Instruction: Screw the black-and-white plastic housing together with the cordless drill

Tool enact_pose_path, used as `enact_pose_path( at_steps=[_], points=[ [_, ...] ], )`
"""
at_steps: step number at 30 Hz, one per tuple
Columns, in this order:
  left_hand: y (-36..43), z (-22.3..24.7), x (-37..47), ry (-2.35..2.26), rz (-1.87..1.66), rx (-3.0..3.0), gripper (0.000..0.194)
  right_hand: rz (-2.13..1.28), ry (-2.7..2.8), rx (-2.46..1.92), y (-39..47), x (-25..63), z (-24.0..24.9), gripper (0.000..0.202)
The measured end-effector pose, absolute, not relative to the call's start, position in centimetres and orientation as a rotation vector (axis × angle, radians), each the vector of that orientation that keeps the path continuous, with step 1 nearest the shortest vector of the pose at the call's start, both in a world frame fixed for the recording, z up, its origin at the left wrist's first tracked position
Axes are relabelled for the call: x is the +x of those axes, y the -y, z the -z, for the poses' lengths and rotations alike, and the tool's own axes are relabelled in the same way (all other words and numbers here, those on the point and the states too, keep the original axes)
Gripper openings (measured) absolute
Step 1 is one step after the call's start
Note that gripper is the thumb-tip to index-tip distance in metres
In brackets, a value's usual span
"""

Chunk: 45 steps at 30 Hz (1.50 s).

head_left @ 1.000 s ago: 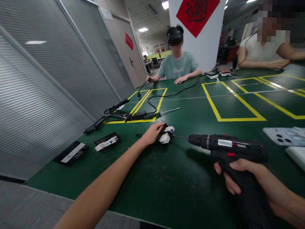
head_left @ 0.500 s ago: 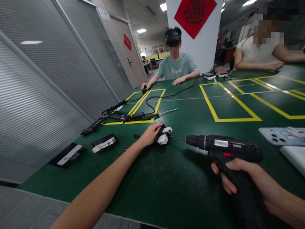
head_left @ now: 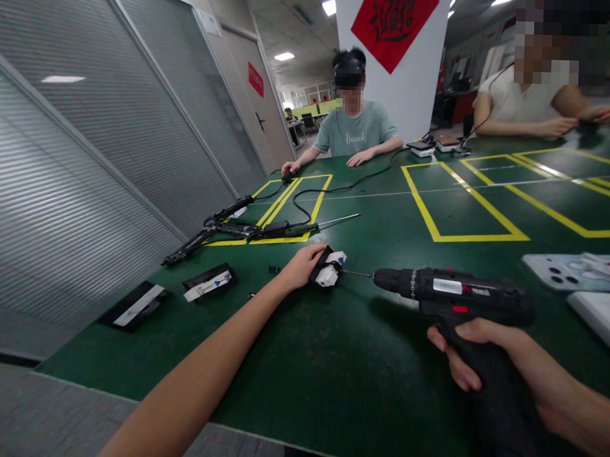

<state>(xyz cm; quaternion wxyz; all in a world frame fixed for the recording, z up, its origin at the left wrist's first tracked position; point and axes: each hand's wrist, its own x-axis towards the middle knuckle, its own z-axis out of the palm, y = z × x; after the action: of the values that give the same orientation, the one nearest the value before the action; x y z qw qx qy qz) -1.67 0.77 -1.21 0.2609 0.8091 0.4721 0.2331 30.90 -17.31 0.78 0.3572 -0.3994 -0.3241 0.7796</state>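
My left hand [head_left: 304, 265] is closed around a small black part with a white, blue-marked face [head_left: 329, 273], holding it upright on the green table [head_left: 300, 375]. A black cordless drill [head_left: 457, 294] lies sideways in my right hand [head_left: 491, 348], which is wrapped round its handle. The drill's long thin bit [head_left: 358, 274] points left and its tip meets the part's right side; whether it sits in a screw I cannot tell. Left of my forearm lie a black piece with a white strip [head_left: 210, 284] and a larger black plate [head_left: 135, 306].
A screwdriver [head_left: 335, 221] and a black jointed stand [head_left: 220, 225] with a cable lie behind my left hand. Tiny black bits [head_left: 273, 269] rest near my wrist. A phone [head_left: 558, 272] and a white box [head_left: 597, 312] lie right. Two people sit across the table.
The view has shifted slightly; both hands, the part and the drill keep nearly the same arrangement. The person at far right has raised a hand, which holds something small.
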Motion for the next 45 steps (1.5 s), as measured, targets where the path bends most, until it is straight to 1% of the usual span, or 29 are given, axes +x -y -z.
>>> enact_pose_path(
  at_steps=[45],
  points=[
    [-0.65, 1.09, -1.80, -1.286, -0.605, 2.189, 0.035, -2.018, 0.892, -0.970, 17.10, 30.91, -0.16, 0.034]
  ],
)
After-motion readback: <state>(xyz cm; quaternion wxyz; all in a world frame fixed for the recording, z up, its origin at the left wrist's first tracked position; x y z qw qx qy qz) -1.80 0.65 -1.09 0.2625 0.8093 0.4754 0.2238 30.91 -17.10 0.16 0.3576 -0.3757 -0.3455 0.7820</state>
